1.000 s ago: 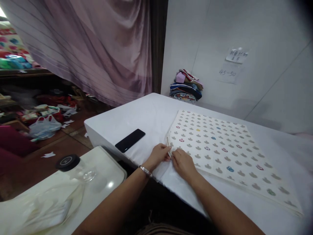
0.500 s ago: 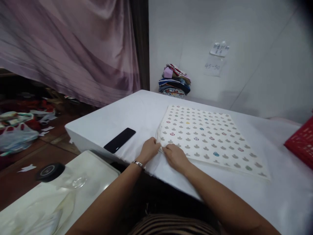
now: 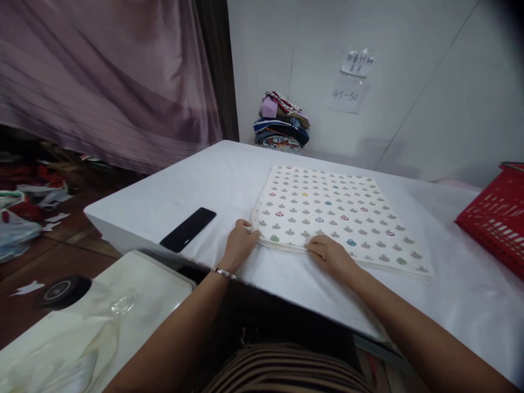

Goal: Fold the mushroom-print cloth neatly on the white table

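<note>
A folded white cloth (image 3: 327, 210) with rows of grey and a few coloured motifs lies flat on the white-covered table (image 3: 164, 185). Several layers show along its near edge. My left hand (image 3: 240, 240) is closed on its near left corner, thumb and fingers pinching the layers. Further right along the same edge, my right hand (image 3: 329, 255) pinches the cloth between thumb and fingers. A bracelet circles my left wrist.
Left of the cloth lies a black phone (image 3: 188, 229). A red plastic basket (image 3: 497, 213) stands at the right. By the wall sits a stack of folded fabrics (image 3: 281, 123). A lower white surface (image 3: 151, 289) at front left bears a clear bottle with a black cap (image 3: 65, 291).
My right hand has slid right along the cloth's near edge, away from my left hand. The near left corner now lies flatter, with its layers showing. The camera view has shifted slightly.
</note>
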